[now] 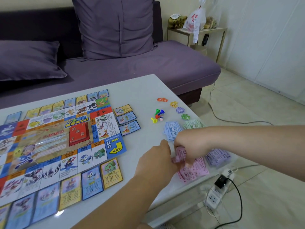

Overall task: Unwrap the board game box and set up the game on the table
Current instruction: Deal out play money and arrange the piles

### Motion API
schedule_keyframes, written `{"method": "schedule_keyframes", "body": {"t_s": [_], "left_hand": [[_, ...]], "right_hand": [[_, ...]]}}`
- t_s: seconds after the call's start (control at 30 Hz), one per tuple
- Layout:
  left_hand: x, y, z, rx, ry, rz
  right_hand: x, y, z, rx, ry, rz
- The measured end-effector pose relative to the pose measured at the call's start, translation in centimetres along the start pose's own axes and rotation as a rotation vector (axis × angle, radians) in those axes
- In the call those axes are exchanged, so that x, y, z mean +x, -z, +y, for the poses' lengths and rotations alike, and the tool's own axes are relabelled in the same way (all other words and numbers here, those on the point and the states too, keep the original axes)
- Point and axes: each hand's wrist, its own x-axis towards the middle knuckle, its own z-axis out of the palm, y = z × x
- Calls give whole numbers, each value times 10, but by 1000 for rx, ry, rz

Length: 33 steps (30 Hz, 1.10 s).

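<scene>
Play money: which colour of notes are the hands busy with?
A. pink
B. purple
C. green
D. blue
A: the right hand grips the pink notes and the left hand reaches in to them; the blue, green and purple piles lie to the side.

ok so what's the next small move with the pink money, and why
Probably square up the pink notes and lay them as one tidy stack. The right hand grips a bunch of them with the left hand touching it, and the rest lie fanned loosely, while the blue notes, green notes and purple notes already sit in separate piles.
</scene>
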Motion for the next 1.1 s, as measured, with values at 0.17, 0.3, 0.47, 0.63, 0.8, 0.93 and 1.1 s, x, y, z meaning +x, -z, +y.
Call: {"method": "schedule_keyframes", "body": {"t_s": [0.17, 0.3, 0.47, 0.63, 0.8, 0.93, 1.1], "left_hand": [[-3, -2, -6, -177, -9, 96], [-9, 14, -22, -448, -54, 353], [-22, 23, -43, -527, -67, 317], [-24, 10, -51, -280, -120, 263], [-19, 3, -46, -71, -204, 307], [-21, -1, -42, 87, -248, 332], [-20, -15, -46, 223, -351, 359]], "right_hand": [[3, -4, 4, 63, 49, 66], [3, -1, 3, 496, 138, 440], [12, -32, -26, 992, 238, 779], [19, -70, -33, 978, 236, 795], [10, -78, -28, 868, 215, 848], [3, -89, -26, 817, 255, 904], [8, -102, -23, 777, 260, 922]]}}
